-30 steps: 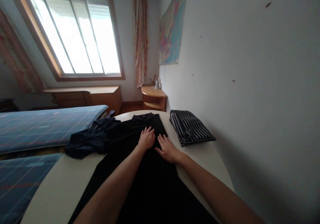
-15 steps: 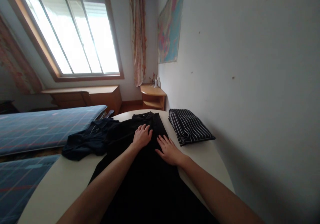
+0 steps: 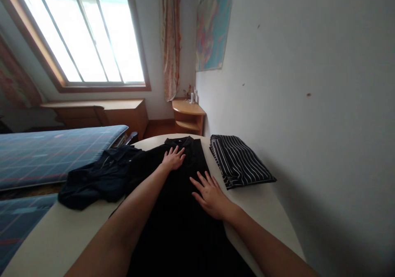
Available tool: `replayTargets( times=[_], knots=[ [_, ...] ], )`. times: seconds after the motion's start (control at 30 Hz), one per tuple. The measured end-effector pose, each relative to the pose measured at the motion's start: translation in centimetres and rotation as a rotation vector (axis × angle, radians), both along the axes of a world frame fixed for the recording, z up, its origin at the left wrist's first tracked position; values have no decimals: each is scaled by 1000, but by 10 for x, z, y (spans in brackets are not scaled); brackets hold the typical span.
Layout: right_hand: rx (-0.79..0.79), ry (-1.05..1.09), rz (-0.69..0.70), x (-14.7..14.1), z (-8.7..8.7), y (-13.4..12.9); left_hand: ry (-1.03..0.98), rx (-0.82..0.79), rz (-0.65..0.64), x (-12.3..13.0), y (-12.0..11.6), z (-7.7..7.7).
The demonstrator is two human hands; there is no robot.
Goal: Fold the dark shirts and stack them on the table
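Observation:
A black collared shirt (image 3: 175, 211) lies spread on a white round-edged table (image 3: 265, 211), its collar at the far end. Flat on the cloth just below the collar rests my left hand (image 3: 174, 158), fingers spread. My right hand (image 3: 212, 195) lies nearer to me along the shirt's right side, also with fingers apart. Neither hand grips anything. Where the black cloth meets my own clothing at the bottom is hard to make out.
Left of the shirt lies a crumpled dark navy garment (image 3: 98, 178). A folded black-and-white striped garment (image 3: 242, 161) sits on the right, near the white wall (image 3: 333, 145). Blue plaid mattresses (image 3: 61, 151) adjoin the table's left. Behind are a desk (image 3: 123, 108) and corner shelf (image 3: 189, 107).
My left hand has slid slightly away from me toward the collar, fingers more spread. My right hand has shifted a little nearer to me. The camera view has moved slightly.

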State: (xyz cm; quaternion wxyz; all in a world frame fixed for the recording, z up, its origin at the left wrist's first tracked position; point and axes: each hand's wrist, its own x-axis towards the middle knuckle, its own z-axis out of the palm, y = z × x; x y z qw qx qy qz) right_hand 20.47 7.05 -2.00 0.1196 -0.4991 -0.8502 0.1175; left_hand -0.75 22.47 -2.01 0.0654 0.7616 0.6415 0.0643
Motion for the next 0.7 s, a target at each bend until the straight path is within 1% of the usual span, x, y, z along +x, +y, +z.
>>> replayTargets(
  times=[0.13,0.23,0.3,0.37,0.43,0.53,0.6,0.7],
  knots=[
    [-26,-2,-12,3,0,15,4,-4,-38,4,19,1],
    [-27,6,-19,6,1,21,2,-1,-74,3,30,2],
    [-22,10,-25,7,1,23,-5,7,-100,0,33,2],
    [-16,12,-28,8,0,22,-15,30,-119,-2,32,2],
    [-10,9,-24,8,0,22,-31,83,-134,-4,25,4],
    [-10,-1,-19,7,0,20,-60,172,-180,-3,3,9],
    [-8,-5,-13,7,2,17,-76,201,-229,-1,-17,12],
    [-11,-6,17,9,7,10,-97,210,-303,2,-55,14]
  ],
)
